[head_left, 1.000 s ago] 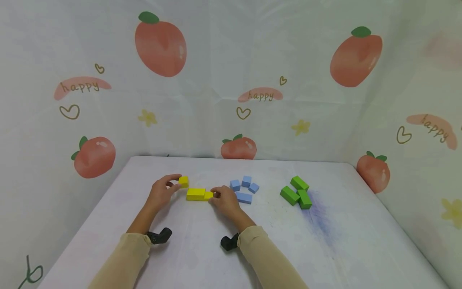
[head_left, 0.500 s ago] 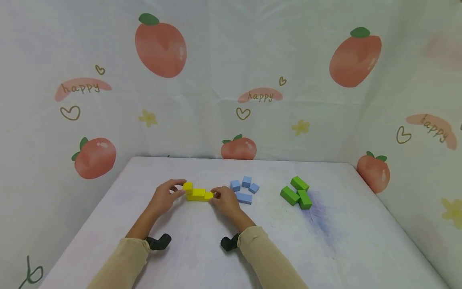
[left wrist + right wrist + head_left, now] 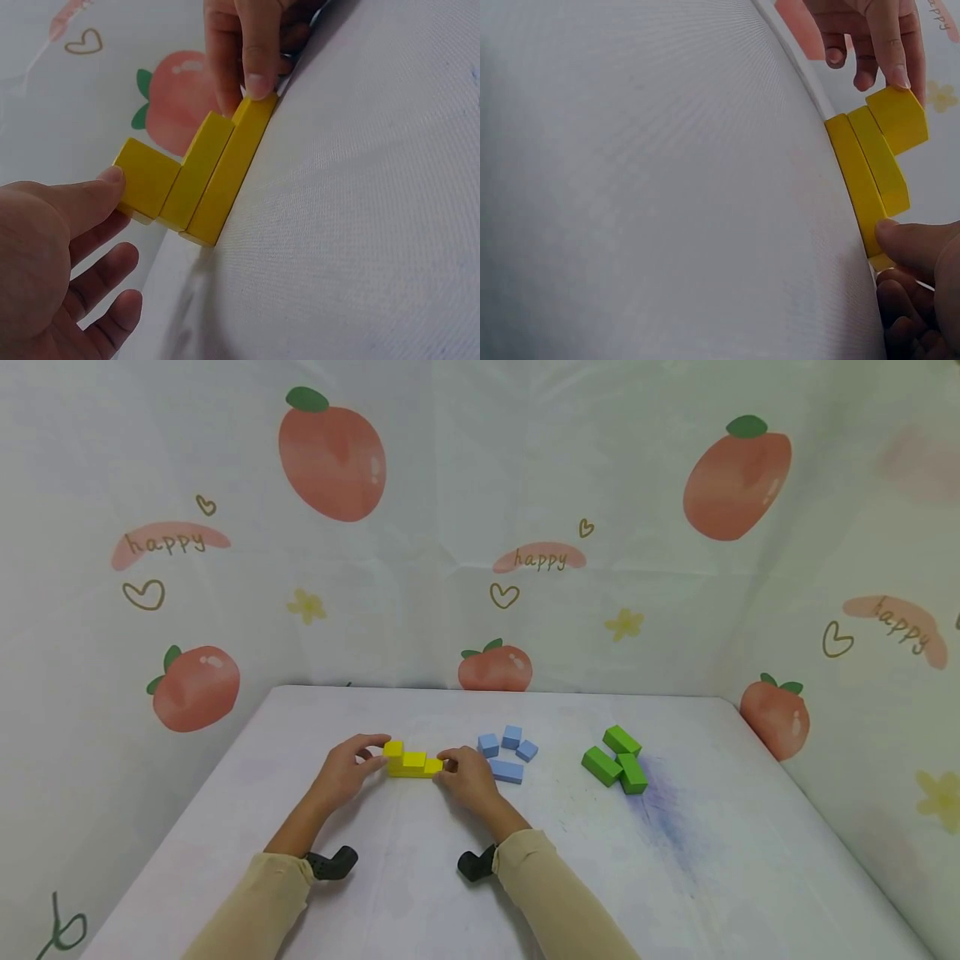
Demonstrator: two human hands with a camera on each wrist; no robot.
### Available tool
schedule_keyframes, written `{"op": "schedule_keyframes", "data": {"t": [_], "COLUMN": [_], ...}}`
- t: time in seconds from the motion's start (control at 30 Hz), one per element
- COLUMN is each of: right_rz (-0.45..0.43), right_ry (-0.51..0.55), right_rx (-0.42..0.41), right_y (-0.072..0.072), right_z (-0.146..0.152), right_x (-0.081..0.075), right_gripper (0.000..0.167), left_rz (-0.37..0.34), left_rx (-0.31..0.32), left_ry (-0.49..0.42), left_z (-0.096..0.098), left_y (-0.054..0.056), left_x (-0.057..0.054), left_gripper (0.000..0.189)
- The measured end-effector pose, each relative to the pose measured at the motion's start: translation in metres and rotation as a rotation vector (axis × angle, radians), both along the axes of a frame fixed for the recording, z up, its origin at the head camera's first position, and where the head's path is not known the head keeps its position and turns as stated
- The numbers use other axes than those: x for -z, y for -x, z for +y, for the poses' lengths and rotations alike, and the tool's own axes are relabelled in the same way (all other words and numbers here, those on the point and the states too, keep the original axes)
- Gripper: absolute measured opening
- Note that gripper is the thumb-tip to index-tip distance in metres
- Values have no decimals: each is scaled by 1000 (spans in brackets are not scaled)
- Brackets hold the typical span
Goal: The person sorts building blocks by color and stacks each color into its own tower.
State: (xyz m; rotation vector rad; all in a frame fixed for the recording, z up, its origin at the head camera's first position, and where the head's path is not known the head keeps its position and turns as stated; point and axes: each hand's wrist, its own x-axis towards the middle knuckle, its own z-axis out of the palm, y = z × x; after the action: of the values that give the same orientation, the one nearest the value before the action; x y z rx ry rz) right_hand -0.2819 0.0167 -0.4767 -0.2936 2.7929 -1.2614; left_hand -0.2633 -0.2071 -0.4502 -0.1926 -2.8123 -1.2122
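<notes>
Over at the table (image 3: 405, 877), the person's left hand (image 3: 341, 772) pinches a yellow cube (image 3: 393, 753) on the left end of a yellow block (image 3: 199, 169), which lies along a longer yellow block (image 3: 234, 172). The right hand (image 3: 468, 777) grips that bottom one's right end. All three sit toward the far edge, left of middle. Blue blocks (image 3: 507, 772) lie just beside; green blocks (image 3: 602, 766) lie toward the far right corner.

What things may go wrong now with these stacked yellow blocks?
The left hand pinches the top yellow cube; releasing it unevenly might pull it askew. The right hand grips the bottom yellow block, so a twitch could shift everything above. The long blue block beside the right hand might get bumped.
</notes>
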Motion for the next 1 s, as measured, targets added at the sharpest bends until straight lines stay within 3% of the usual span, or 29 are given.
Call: {"op": "schedule_keyframes", "data": {"t": [0.7, 1.0], "right_rz": [78, 76], "right_ry": [-28, 6], "right_rx": [-38, -58], "right_y": [-2, -7], "right_z": [2, 5], "right_x": [0, -2], "right_gripper": [31, 44], "left_rz": [17, 113], "left_rx": [20, -6], "left_ry": [-4, 8], "left_z": [3, 3], "left_y": [-3, -5], "left_x": [0, -8], "left_gripper": [45, 52]}}
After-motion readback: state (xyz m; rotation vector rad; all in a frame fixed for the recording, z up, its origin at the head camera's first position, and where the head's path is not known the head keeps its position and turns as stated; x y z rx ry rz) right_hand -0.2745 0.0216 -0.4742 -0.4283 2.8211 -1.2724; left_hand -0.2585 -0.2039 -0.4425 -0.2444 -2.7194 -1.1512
